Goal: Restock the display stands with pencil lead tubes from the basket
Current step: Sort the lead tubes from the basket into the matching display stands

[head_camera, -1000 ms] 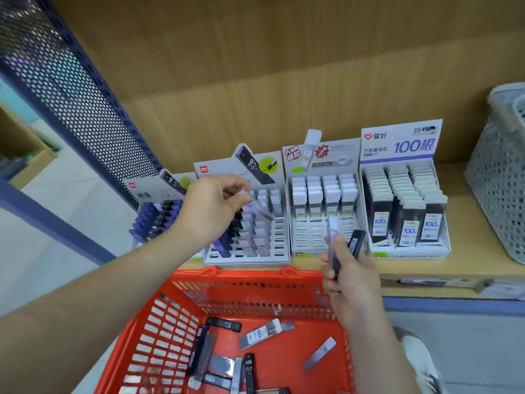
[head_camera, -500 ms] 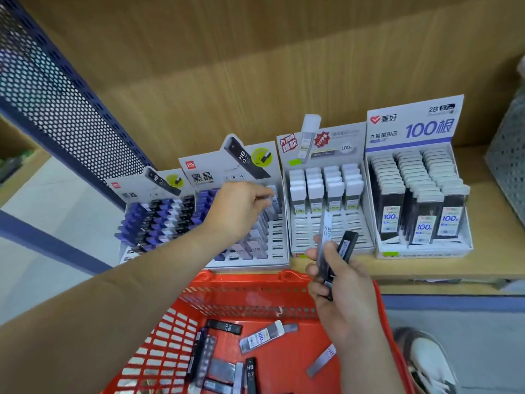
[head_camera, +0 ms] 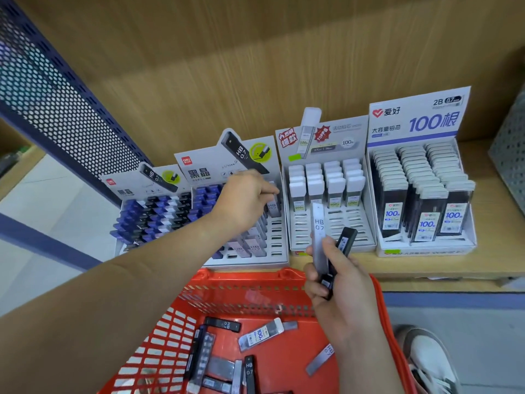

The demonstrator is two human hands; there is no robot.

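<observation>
The left hand (head_camera: pixel 247 200), fingers curled, pinches the top of a grey lead tube (head_camera: pixel 272 208) standing in the right column of the second display stand (head_camera: pixel 274 238) from the left. The right hand (head_camera: pixel 338 282), nearer and further right, grips a spare grey tube (head_camera: pixel 318 231) and a black tube (head_camera: pixel 346 240) upright over the red basket (head_camera: pixel 250 280), where loose tubes (head_camera: pixel 260 334) lie. Four stands line the wooden shelf (head_camera: pixel 426 265). One tube seems to be going into its slot. Next, release it and take another from the right hand, matching type to stand.
</observation>
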